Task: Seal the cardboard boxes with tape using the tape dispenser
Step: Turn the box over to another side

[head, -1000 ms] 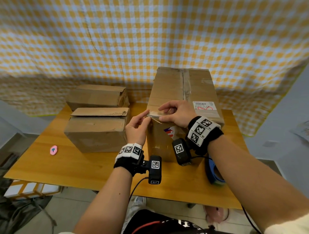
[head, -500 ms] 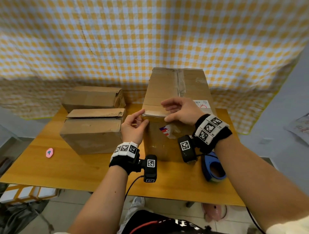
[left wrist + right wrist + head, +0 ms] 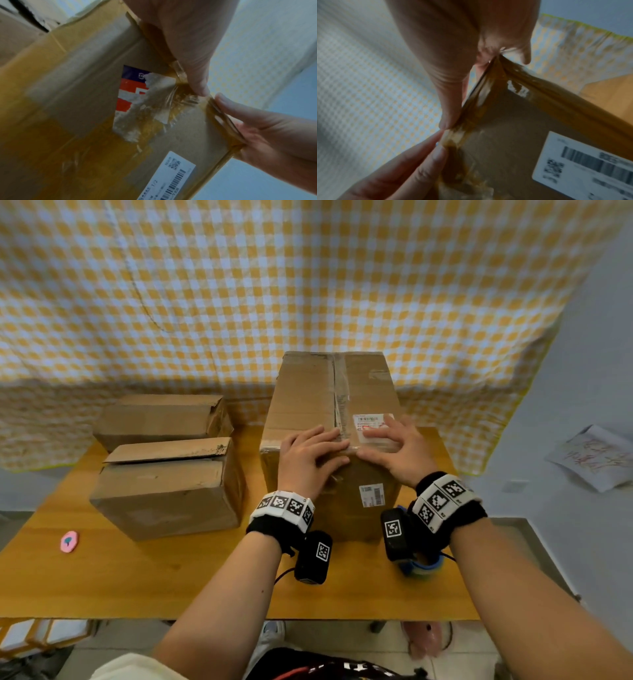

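Note:
A tall cardboard box stands mid-table, with old tape along its top seam. Both my hands lie flat over its near top edge, fingers straight, thumbs down the front face. My left hand and right hand press a clear tape strip onto that edge. In the left wrist view my left thumb pushes the wrinkled tape beside a torn label. The right wrist view shows my right thumb on the same edge. A blue tape dispenser lies on the table, mostly hidden by my right wrist.
Two smaller cardboard boxes sit left of the tall one, the nearer with a loose top flap. A small pink object lies near the wooden table's left edge. A checked cloth hangs behind.
A second ago my hands held the tape strip by its ends just over the box's near edge. Now the strip lies on the edge and both hands are spread flat on it.

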